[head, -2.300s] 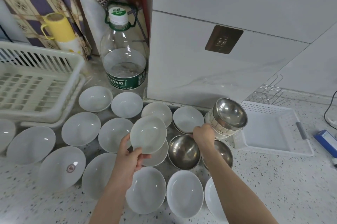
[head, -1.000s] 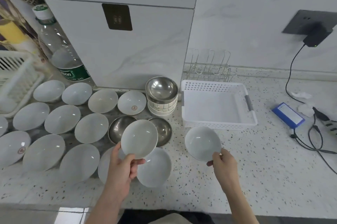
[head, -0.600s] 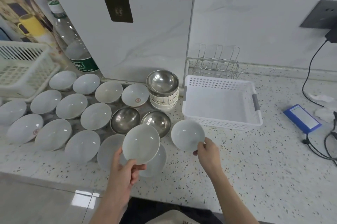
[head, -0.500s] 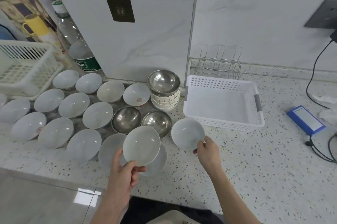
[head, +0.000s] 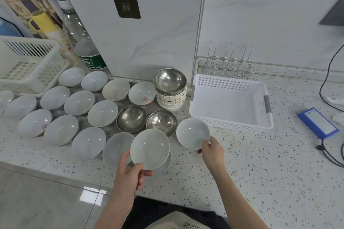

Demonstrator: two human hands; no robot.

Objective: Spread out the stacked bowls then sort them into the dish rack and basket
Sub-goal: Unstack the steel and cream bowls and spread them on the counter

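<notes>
Bare forearms, no sleeves, cream top (head: pixel 178 222) with dark lettering, dark trousers (head: pixel 149 210)

Water bottle (head: pixel 81 42), blue box (head: pixel 317 122)

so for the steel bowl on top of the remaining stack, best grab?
Pinch the rim of the steel bowl at its near-right edge, coming from above: it sits upright, nested on the stack, wall behind and basket to the right.

Speckled white terrazzo countertop (head: pixel 260 163) filling the centre, white marble-veined wall panels (head: pixel 260 14) at twelve o'clock, glossy grey floor tiles (head: pixel 37 200) at seven o'clock, dark wall socket plate (head: pixel 126 4) at eleven o'clock
</notes>
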